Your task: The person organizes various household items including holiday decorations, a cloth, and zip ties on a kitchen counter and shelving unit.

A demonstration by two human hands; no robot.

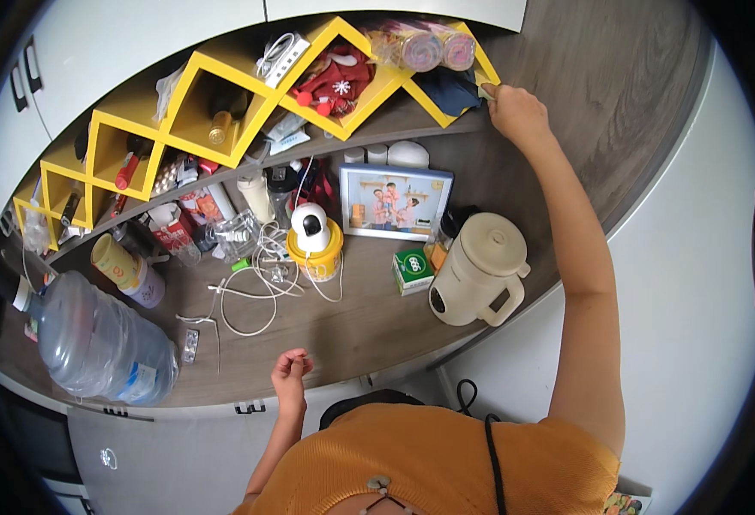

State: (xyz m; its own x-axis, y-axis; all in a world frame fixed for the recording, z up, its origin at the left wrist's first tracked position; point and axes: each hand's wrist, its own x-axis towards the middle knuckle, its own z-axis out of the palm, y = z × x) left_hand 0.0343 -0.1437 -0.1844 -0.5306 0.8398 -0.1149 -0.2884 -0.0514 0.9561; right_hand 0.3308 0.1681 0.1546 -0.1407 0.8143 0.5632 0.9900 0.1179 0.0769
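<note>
My right hand (517, 113) is raised to the right end of the yellow zigzag shelf (262, 107), its fingers pinched together. A small pale sliver shows at the fingertips, too small to name. Right beside them, a dark blue cloth item (449, 91) is tucked into the end compartment. Over the front edge of the counter (343, 339) my left hand (292, 374) is held low, thumb and fingers drawn together. Whether anything lies between them cannot be made out. White cables (257, 296) lie in loops on the counter, beyond the left hand.
A cream electric kettle (480, 270) stands at the right by a green box (413, 270) and a framed photo (395, 202). A white camera (311, 227) sits on a yellow tub (326, 257). At left lies a large water bottle (103, 339). Clear rolls (421, 51) top the shelf.
</note>
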